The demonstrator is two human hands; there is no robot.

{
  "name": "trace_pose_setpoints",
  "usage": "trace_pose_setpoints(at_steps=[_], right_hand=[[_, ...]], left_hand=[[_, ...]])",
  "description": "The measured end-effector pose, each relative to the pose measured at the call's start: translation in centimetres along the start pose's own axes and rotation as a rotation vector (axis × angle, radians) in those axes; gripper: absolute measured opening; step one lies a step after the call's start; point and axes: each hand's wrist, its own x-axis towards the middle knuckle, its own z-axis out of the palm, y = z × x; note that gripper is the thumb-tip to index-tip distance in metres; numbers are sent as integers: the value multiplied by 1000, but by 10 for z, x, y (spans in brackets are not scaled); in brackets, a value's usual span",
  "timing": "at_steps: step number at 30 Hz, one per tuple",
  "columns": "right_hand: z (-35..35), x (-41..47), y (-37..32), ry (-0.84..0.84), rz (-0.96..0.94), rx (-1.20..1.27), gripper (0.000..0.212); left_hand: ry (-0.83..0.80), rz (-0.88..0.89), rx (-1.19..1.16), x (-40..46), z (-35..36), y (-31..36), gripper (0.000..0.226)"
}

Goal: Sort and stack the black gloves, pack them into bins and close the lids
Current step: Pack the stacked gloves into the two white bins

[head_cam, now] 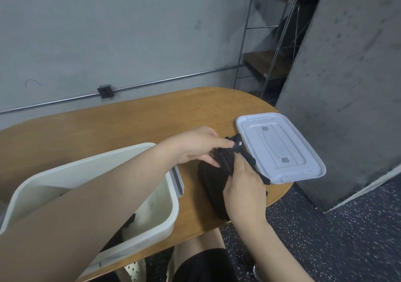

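Still mid-stacking: left hand (pixel 195 146) and right hand (pixel 244 180) are both pinching a black glove (pixel 225 158) over the glove pile (pixel 213 191), white bin (pixel 91 186) left of the grip is sitting open, lid (pixel 280 147) lying off right of it.

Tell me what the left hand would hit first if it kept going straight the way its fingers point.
Probably the white lid. The left hand grips the black gloves with fingers pointing right, and the lid's near edge lies just beyond them, though depth is hard to judge.
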Motion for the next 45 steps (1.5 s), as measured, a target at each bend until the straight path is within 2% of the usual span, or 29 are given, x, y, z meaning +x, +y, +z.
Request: trace_pose_setpoints(at_steps=[3, 6, 8, 11, 13, 15, 17, 20, 22, 24, 27, 29, 33, 38, 43, 45], right_hand=[[-18, 6, 0, 23, 21, -3, 45], [-48, 15, 2, 4, 88, 26, 43], [-69, 21, 5, 19, 118, 127, 39], [-104, 25, -3, 69, 77, 314, 35], [-123, 28, -10, 110, 28, 423, 38], [-139, 30, -19, 94, 9, 496, 47], [-151, 32, -28, 60, -24, 560, 40], [-163, 30, -48, -33, -17, 754, 32], [-165, 24, -65, -157, 33, 959, 27], [-161, 17, -85, -300, 72, 1138, 23], [-147, 3, -114, -437, 104, 1328, 24], [-137, -6, -132, -523, 103, 1378, 26], [-112, -19, -163, -686, 91, 1401, 26], [-81, -30, -183, -774, 122, 1329, 26], [-64, -27, -178, -718, 96, 1087, 21], [-60, -24, -172, -693, 90, 1020, 19]], left_hand=[[-49, 41, -118, -6, 1, 3, 42], [-211, 151, -214, -12, -7, 4, 48], [-262, 253, -105, -17, -10, 7, 59], [-84, 444, 248, -27, -9, 16, 71], [30, 537, 343, -34, -8, 21, 78], [97, 609, 397, -44, -10, 25, 85], [146, 647, 424, -55, -16, 29, 94], [151, 606, 235, -77, -29, 31, 109], [139, 573, 20, -96, -41, 27, 102], [131, 561, -143, -119, -53, 19, 82], [132, 557, -277, -152, -74, -2, 60], [152, 573, -314, -171, -87, -20, 53], [240, 539, -271, -201, -114, -57, 66], [452, 470, -200, -217, -130, -92, 54], [551, 440, -129, -210, -137, -116, 39], [561, 436, -113, -202, -136, -120, 39]])
